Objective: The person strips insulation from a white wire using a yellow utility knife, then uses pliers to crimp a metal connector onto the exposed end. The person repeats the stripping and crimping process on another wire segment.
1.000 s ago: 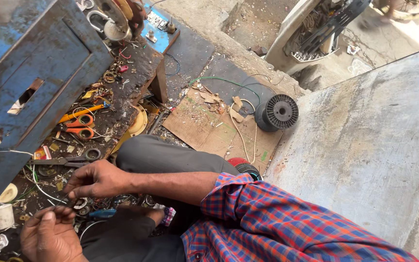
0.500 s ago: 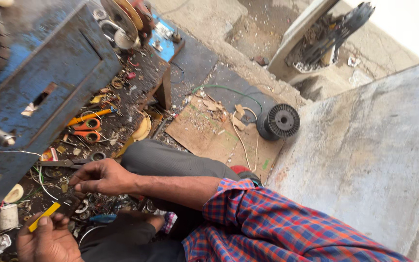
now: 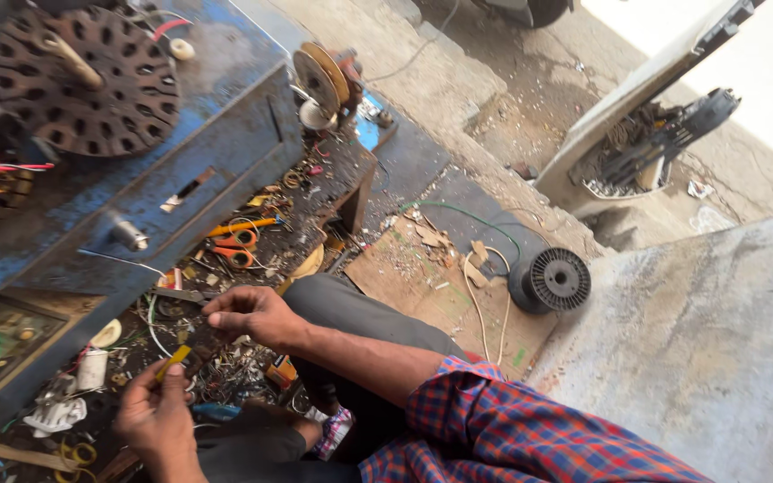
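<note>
My left hand is low at the left and grips a small yellow-handled tool. The tool's dark shaft runs up toward my right hand. My right hand's fingertips are pinched together at that dark end, above a littered tray of wire scraps and small metal parts. The plaid sleeve of my right arm crosses my dark-trousered knee. I cannot tell whether a wire is held in the pinch too.
A blue metal cabinet stands on the left, with a round perforated metal disc on top. Orange-handled scissors lie beside it. A black wire spool sits by a cardboard sheet. A grey concrete slab fills the right.
My left hand has picked up the yellow-handled tool and raised it toward my right hand. The view has swung up, showing the cabinet's top.
</note>
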